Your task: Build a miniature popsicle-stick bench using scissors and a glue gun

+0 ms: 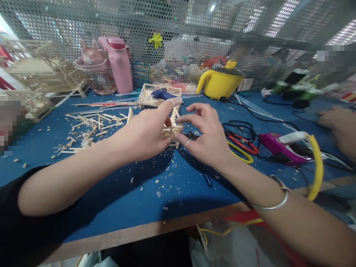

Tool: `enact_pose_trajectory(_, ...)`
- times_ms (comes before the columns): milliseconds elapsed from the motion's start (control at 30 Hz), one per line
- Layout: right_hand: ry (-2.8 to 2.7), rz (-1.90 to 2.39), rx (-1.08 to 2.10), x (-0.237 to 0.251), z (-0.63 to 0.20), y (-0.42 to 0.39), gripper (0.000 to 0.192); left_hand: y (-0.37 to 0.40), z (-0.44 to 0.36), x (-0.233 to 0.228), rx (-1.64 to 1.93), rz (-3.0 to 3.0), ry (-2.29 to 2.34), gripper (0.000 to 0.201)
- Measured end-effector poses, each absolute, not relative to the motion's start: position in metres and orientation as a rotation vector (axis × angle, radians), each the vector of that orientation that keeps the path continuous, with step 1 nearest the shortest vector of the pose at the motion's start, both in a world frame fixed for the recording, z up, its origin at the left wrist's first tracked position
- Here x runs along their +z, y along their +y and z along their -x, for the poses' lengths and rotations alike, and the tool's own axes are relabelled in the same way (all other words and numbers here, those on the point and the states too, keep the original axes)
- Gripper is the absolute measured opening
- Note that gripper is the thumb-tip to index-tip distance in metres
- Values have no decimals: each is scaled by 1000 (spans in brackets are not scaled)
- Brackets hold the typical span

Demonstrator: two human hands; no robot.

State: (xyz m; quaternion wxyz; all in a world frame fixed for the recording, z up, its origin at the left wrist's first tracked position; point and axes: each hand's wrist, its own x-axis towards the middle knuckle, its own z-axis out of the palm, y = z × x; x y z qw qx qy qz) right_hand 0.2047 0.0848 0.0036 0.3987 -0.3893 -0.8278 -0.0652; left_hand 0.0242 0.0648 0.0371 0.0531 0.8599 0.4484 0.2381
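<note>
Above the blue table (144, 193), left hand (144, 135) and right hand (205, 139) both pinched on a small stick frame (172, 130).

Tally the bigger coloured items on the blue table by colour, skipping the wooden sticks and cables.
Pink: 2, the bunny jug and the tall bottle
Yellow: 1, the pot
Magenta: 1, the glue gun
Blue: 1, the glue gun
Red and yellow: 1, the scissors
Total: 6

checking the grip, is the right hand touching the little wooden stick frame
Touching. The head view shows the right hand with its thumb tip pressed against the small stick frame, opposite the left hand.
</note>
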Motion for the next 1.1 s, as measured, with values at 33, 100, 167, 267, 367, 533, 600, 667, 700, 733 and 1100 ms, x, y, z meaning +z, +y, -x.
enact_pose_trajectory(33, -2109, 978, -131, 3, -205, 85, 18, 65, -24, 37, 734, -2600, 1358, 66)
enact_pose_trajectory(100, -2123, 966, -62, 2, -205, 86, 14, 65, -25, 37, 734, -2578, 1357, 66)
enact_pose_trajectory(167, -2120, 957, 4, 2, -204, 87, 12, 65, -25, 37, 734, -2568, 1368, 65)
enact_pose_trajectory(267, -2093, 952, 110, 3, -204, 88, 13, 64, -26, 36, 756, -2570, 1391, 64)
enact_pose_trajectory(367, -2074, 956, 194, 3, -203, 89, 12, 64, -27, 34, 768, -2570, 1415, 63)
enact_pose_trajectory(533, -2072, 965, 227, 2, -203, 90, 10, 64, -27, 34, 751, -2558, 1450, 61)
enact_pose_trajectory(600, -2082, 974, 214, 3, -203, 89, 10, 65, -27, 33, 753, -2568, 1446, 61)
enact_pose_trajectory(667, -2107, 992, 187, 5, -204, 89, 10, 65, -26, 32, 751, -2587, 1430, 62)
enact_pose_trajectory(700, -2130, 1003, 171, 7, -204, 89, 10, 66, -25, 31, 751, -2598, 1421, 63)
enact_pose_trajectory(733, -2160, 1016, 153, 10, -204, 89, 11, 66, -25, 31, 753, -2612, 1413, 63)
enact_pose_trajectory(1100, -2539, 900, 129, 29, -213, 108, 29, 34, 10, 21, 1014, -2747, 1521, 63)
